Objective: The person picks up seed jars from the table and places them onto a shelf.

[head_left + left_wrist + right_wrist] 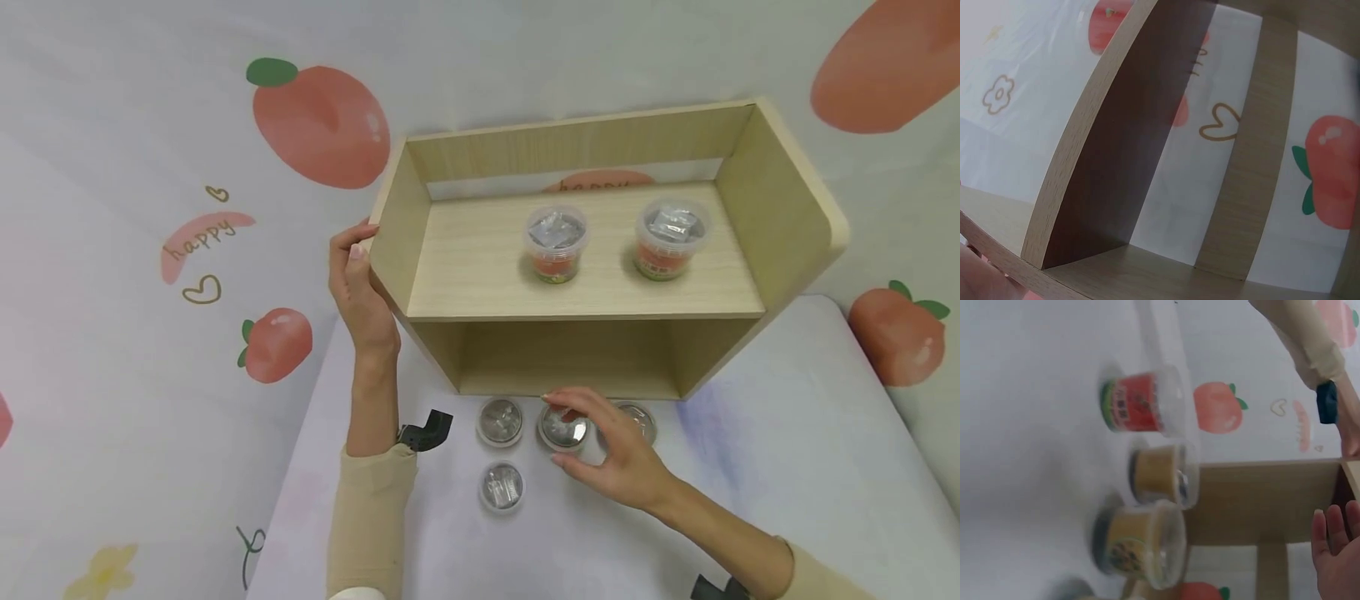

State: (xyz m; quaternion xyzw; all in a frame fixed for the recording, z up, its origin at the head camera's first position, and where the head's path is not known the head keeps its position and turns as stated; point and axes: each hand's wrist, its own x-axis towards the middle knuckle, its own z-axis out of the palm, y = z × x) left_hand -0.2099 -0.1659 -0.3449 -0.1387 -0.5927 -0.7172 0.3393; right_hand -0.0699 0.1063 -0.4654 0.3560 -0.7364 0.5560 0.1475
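My left hand (367, 304) holds the left side panel of a light wooden two-tier shelf (480, 287), fingers at its front edge. My right hand (618, 454) hovers over a lidded plastic cup (562, 429) in front of the shelf, thumb and fingers spread apart. In the right wrist view the fingers (1335, 528) stand clear of the cups. Beside that cup are another cup (500, 421) on the left and one (640, 417) partly hidden behind the hand. A red-labelled cup (1138, 403) sits nearer the body.
Two clear cups with reddish labels, one left (555, 242) and one right (670, 237), stand on the upper tier. The shelf's back has a wooden rail (1250, 150) with gaps. Behind it hangs a fruit-printed cloth (150, 125); the white tabletop (450, 550) lies below.
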